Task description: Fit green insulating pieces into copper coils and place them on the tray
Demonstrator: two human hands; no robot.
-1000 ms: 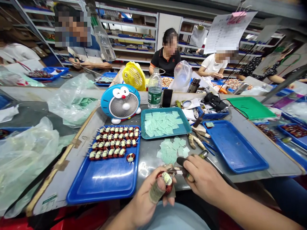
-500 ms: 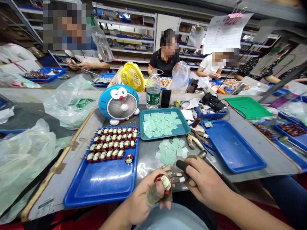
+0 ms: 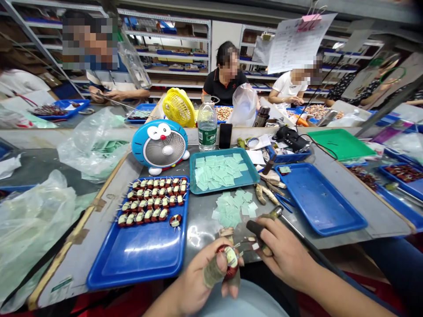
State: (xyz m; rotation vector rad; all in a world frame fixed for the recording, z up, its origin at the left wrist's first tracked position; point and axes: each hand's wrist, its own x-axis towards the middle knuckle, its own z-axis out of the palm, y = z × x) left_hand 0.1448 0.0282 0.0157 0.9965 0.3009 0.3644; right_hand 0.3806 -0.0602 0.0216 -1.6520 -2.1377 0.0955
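My left hand (image 3: 201,270), thumb and a finger wrapped in greenish tape, grips a ring-shaped coil (image 3: 230,259) of red-brown wire with a pale yellow block. Its wire leads point right. Curled around a slim metal hand tool (image 3: 246,241), my right hand (image 3: 282,248) wears a dark finger cover. The tool's front end lies close to the leads; its kind is hard to make out, and I cannot tell whether it touches them. To the left, a blue tray (image 3: 142,255) bears several rows of similar coils, plus a single coil (image 3: 175,221) apart from the rows.
Pale green squares (image 3: 228,210) lie loose beyond my hands, and more fill a teal tray (image 3: 194,187). Pliers (image 3: 284,201) and a long-handled tool (image 3: 291,224) lie at right, beside another blue tray (image 3: 330,207). A cartoon fan (image 3: 161,145) and bottle (image 3: 207,127) stand behind. Co-workers sit opposite.
The coil in my left hand has shifted slightly right and down, with its leads now showing more clearly. My right hand has moved slightly right, and the tool's front end stands farther from the coil.
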